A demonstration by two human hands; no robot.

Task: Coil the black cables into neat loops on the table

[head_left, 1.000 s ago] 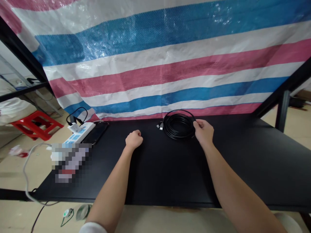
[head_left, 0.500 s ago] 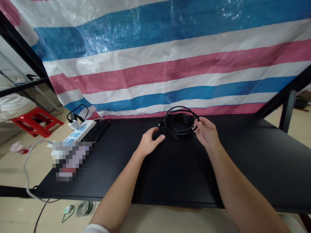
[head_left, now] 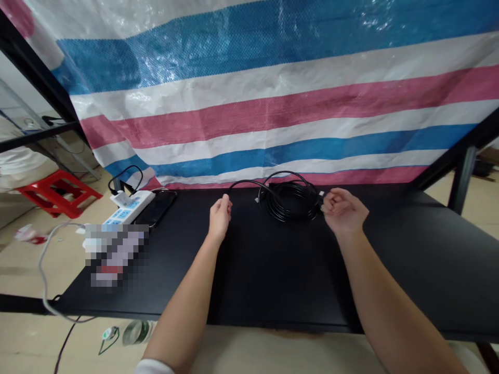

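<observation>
A black cable (head_left: 286, 214) lies in a loose coil toward the back of the black table (head_left: 273, 270). To the left of the coil, my left hand (head_left: 220, 215) is closed around one stretch of the cable, which arches from my fingers back into the loops. My right hand (head_left: 345, 212) is at the coil's right side with its fingers curled. A small plug (head_left: 321, 195) with a pale tip pokes out beside those fingertips, and my right hand appears to grip the cable there. A small white tag (head_left: 257, 200) shows at the coil's left edge.
A white power strip (head_left: 132, 208) with plugged-in chargers and a dark phone (head_left: 156, 209) lie at the table's left. A striped plastic sheet (head_left: 249, 119) hangs behind. Beyond the left edge stands a red stool (head_left: 58, 192); a grey cable (head_left: 42, 270) droops there.
My left hand has moved left and closed, drawing a stretch of cable out of the coil. My right hand has shifted slightly right and its fingers have curled in.
</observation>
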